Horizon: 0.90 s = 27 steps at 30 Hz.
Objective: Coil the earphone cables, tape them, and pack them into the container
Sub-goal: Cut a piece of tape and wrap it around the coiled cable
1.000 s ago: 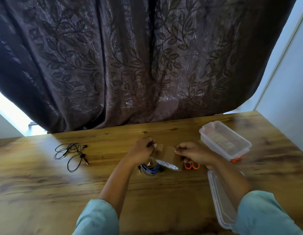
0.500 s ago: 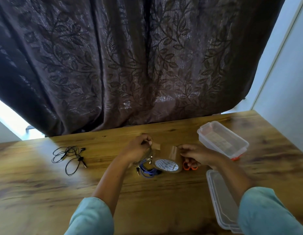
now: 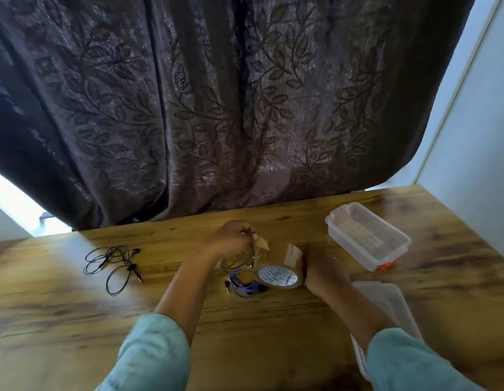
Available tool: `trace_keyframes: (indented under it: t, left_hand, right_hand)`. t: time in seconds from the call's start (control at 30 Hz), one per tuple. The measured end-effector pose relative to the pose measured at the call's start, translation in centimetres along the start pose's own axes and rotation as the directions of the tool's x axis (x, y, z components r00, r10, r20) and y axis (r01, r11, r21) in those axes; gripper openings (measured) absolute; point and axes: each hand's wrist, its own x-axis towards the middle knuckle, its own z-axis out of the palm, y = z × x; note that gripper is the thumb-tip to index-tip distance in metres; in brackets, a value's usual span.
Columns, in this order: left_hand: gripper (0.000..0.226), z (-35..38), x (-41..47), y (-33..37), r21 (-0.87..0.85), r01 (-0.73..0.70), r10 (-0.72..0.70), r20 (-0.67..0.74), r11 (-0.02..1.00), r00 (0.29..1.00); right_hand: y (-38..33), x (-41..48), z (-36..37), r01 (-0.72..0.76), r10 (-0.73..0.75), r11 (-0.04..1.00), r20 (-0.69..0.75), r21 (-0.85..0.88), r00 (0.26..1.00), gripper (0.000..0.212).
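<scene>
At the far left a thin black earphone cable (image 3: pixel 112 268) lies loose and uncoiled on the wooden worktop (image 3: pixel 76 320), well apart from everything else. Its sprawling loops could knot if it is lifted by one end.

The left hand (image 3: pixel 231 244) has its fingers curled tight, pinching the tape's free end (image 3: pixel 262 244). What looks like a pale coiled cable (image 3: pixel 236 263) hangs under that hand, though it is too blurred to be sure. With one hand minding both, the coil may spring open, or the sticky strip may fold onto itself.

Just below, a blue earphone cable (image 3: pixel 245 288) lies bunched on the worktop right beside the roll, where the peeled strip could snag it.

The right hand (image 3: pixel 324 273) grips the wide brown packing-tape roll (image 3: pixel 279 268) by its right side, fingers wrapped behind it. A hard pull could strip off far too much tape.

Further right, the clear rectangular plastic container (image 3: pixel 369 239) stands open and apart. Its clear lid (image 3: pixel 386 303) lies nearer the person, beneath the right forearm, which could knock it.
</scene>
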Motion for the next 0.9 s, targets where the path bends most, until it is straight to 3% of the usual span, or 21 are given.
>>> trace_keyframes:
  t: [0.1, 0.2, 0.47, 0.57, 0.7, 0.9]
  left_hand:
    - [0.012, -0.2, -0.1, 0.0, 0.093, -0.049, 0.05, -0.004, 0.994, 0.999]
    - [0.014, -0.4, -0.2, 0.1, 0.085, -0.054, 0.052, 0.025, 0.995, 0.998]
    - [0.012, -0.1, -1.0, 1.1, 0.041, -0.006, 0.002, 0.091, 0.999, 0.996]
    - [0.016, -0.2, -1.1, 1.1, 0.028, 0.002, -0.005, 0.111, 1.0, 0.994]
    - [0.018, 0.1, -1.1, 0.7, -0.021, 0.003, -0.001, 0.097, 1.0, 0.995]
    - [0.014, 0.1, -0.7, 0.6, 0.317, -0.057, 0.087, -0.081, 0.947, 0.993]
  right_hand:
    - [-0.3, 0.3, -0.4, -0.04, 0.041, 0.992, 0.007, -0.117, 0.999, 0.019]
    - [-0.5, 0.4, -0.8, -0.059, 0.069, 0.967, 0.033, -0.25, 0.997, 0.021]
    - [-0.6, 0.1, -1.2, -0.088, 0.095, 0.918, 0.001, -0.387, 0.995, 0.042]
    - [-0.5, 0.2, -1.4, -0.098, 0.114, 0.929, 0.024, -0.358, 0.993, 0.029]
    - [0.4, -0.1, -1.5, -0.131, 0.138, 0.956, 0.008, -0.263, 0.99, 0.027]
    - [1.0, -0.7, -2.0, -0.146, 0.146, 0.965, -0.017, -0.218, 0.989, 0.023]
